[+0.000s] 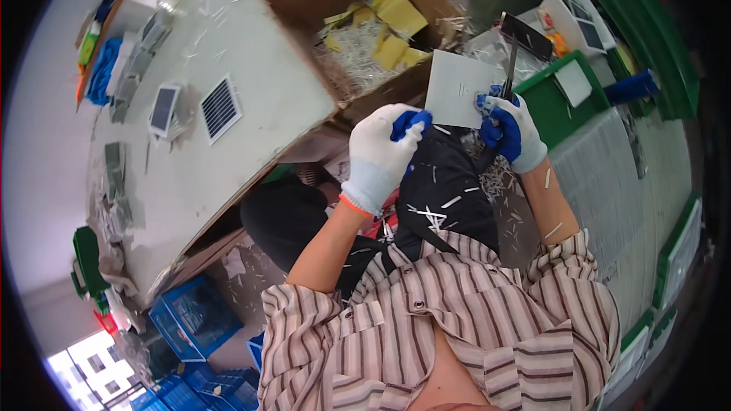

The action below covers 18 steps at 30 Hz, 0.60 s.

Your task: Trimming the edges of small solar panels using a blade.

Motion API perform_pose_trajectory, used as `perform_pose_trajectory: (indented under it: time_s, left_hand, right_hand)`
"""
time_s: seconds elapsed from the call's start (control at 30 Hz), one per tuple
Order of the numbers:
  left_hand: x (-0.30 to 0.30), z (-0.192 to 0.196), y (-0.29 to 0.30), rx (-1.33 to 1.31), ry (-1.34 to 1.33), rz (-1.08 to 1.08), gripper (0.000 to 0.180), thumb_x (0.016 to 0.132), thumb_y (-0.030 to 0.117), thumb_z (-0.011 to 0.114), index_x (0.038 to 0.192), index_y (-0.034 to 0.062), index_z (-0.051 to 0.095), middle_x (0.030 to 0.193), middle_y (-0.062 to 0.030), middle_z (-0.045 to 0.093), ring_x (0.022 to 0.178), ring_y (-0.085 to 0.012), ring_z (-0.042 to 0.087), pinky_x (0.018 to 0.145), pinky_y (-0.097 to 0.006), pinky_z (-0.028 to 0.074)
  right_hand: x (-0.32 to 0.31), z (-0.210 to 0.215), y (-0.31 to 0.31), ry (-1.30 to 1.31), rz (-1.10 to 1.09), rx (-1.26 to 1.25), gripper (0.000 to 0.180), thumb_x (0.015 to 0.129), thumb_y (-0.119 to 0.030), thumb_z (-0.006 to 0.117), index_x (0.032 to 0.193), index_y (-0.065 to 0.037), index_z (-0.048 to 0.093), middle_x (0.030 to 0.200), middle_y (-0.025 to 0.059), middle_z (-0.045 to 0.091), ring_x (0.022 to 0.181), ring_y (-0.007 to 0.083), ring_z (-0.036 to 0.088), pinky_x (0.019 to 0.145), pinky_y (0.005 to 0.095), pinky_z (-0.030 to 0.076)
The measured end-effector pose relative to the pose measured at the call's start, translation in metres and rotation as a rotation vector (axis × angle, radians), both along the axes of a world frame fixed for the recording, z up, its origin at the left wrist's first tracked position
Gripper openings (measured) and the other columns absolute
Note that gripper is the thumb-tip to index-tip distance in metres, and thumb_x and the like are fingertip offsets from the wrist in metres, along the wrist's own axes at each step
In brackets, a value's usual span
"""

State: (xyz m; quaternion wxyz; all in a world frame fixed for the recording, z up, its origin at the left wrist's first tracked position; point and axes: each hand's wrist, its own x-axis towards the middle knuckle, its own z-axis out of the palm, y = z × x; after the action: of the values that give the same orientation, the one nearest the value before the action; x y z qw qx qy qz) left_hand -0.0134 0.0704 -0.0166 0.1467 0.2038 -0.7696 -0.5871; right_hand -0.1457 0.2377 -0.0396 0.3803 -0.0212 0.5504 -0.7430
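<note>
A flat whitish square panel (459,90) is held over my lap, its face showing small marks in the middle. My left hand (383,154), in a white glove with blue-coated fingers, is closed in a pinch at the panel's lower left corner. At its right edge my right hand (514,131), gloved the same way, is closed around a long dark tool (512,57) with a narrow upper end pointing away from me. Whether that tool is scissors or a knife I cannot tell. Thin white strips (434,218) lie on my dark trousers.
A cardboard box (304,0) with shredded strips and yellow pieces stands ahead. On the left table (251,46) lie small solar panels (221,109). To the right are a green tray (544,95), a blue cylinder (632,87) and a plastic-covered stack (598,183). Blue crates (196,316) stand lower left.
</note>
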Motion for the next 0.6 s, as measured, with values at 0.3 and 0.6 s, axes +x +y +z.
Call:
perform_pose_trajectory:
  time_s: [0.3,0.6]
  left_hand:
    - [0.018,-0.023,0.011,-0.298,-0.083,-0.069,0.04,0.078,0.002,0.062,0.118,0.0035,0.055,0.103,-0.0095,0.062,0.088,-0.018,0.061,0.078,-0.029,0.05]
    - [-0.022,0.004,0.037,-0.492,-0.092,-0.184,0.022,0.076,0.015,0.066,0.095,0.0049,0.062,0.086,-0.013,0.062,0.075,-0.0265,0.062,0.067,-0.033,0.048]
  right_hand:
    - [-0.032,-0.043,0.087,-0.262,-0.111,-0.118,0.007,0.088,-0.014,0.057,0.082,-0.012,0.054,0.058,-0.0065,0.038,0.043,0.0046,0.033,0.04,0.021,0.027]
    - [-0.001,-0.054,0.062,-0.519,0.131,-0.213,0.014,0.089,-0.016,0.056,0.078,-0.011,0.05,0.06,-0.0066,0.036,0.046,0.0031,0.031,0.042,0.0193,0.026]
